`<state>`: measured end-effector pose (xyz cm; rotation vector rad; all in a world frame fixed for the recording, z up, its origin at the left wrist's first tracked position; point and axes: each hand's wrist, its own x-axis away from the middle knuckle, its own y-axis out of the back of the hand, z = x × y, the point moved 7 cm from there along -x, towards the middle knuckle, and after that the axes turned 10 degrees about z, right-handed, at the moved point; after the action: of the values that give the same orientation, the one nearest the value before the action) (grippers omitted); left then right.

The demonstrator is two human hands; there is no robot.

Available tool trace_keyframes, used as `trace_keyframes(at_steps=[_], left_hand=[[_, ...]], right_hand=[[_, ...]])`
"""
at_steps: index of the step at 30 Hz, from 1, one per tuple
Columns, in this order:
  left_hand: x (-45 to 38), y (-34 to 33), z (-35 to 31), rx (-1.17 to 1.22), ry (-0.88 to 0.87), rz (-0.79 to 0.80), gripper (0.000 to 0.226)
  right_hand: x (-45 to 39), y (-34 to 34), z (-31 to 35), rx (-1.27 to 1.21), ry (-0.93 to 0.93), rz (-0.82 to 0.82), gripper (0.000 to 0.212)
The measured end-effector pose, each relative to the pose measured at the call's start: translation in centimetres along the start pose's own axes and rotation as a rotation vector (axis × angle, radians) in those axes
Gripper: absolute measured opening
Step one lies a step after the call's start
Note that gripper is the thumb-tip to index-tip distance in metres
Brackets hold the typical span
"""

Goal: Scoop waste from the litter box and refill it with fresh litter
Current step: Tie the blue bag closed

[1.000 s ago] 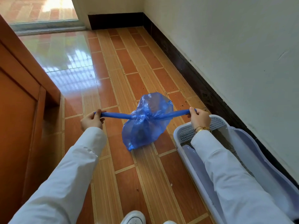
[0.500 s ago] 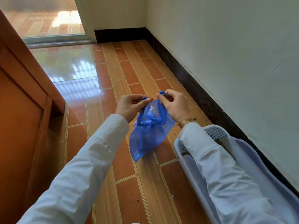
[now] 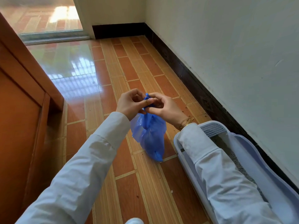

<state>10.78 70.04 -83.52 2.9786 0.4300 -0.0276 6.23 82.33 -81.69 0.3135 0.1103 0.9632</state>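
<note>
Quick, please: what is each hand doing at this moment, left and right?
Left hand: fingers pinch the top of the blue bag.
Right hand: fingers pinch the same bag top.

Single head-worn wide-angle view, looking forward and down, close over both forearms; floor (image 3: 145, 183) below, wall (image 3: 226, 54) at right

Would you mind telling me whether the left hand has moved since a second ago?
Yes. The left hand has moved right, away from the wooden door, meeting the right hand at the bag top.
</note>
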Motion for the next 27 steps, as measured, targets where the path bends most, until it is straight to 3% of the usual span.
trace_keyframes(at_steps=[7, 12, 17, 22, 27], left_hand=[[-0.1, 0.6, -0.7, -0.178, -0.046, -0.04, 0.029], [-0.1, 0.7, -0.1, -0.277, 0.021, 0.111, 0.048], [-0.1, -0.4, -0.1, -0.379, 0.02, 0.274, 0.025], [-0.2, 0.0, 0.8, -0.468, 0.025, 0.213, 0.017], [-0.1, 0.4, 1.3, -0.4, 0.014, 0.184, 0.025]], right_hand=[[-0.1, 0.4, 0.0, 0.062, 0.005, -0.037, 0.031], [0.3, 0.8, -0.7, 0.007, -0.046, -0.026, 0.023], [0.2, 0.4, -0.8, -0.014, -0.056, 0.01, 0.025], [0.3, 0.2, -1.2, -0.068, -0.075, 0.089, 0.017], [0.3, 1.8, -1.7, 0.246, -0.016, -0.046, 0.026]])
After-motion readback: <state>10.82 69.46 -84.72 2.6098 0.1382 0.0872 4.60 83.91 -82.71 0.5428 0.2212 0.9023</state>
